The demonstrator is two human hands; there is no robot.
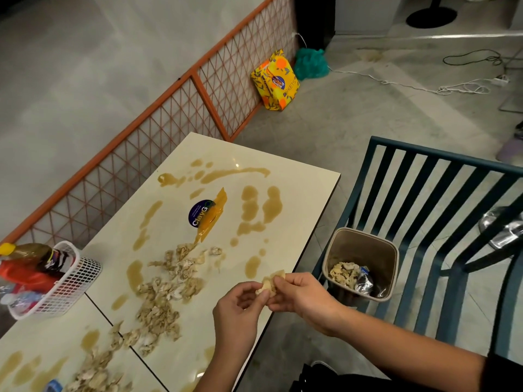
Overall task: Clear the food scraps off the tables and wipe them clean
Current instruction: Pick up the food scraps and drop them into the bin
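Pale food scraps lie strewn in a band across the cream table, among brown sauce puddles. A second table adjoins it at the lower left, also littered with scraps. My left hand and my right hand meet above the table's right edge, both pinching one clump of scraps between their fingertips. A small brown bin stands on the floor just right of the table, with scraps and a wrapper inside.
A white mesh basket with sauce bottles sits at the tables' left edge. A round purple sticker marks the table's middle. A blue slatted chair stands behind the bin. An orange lattice fence, a yellow box and floor cables lie beyond.
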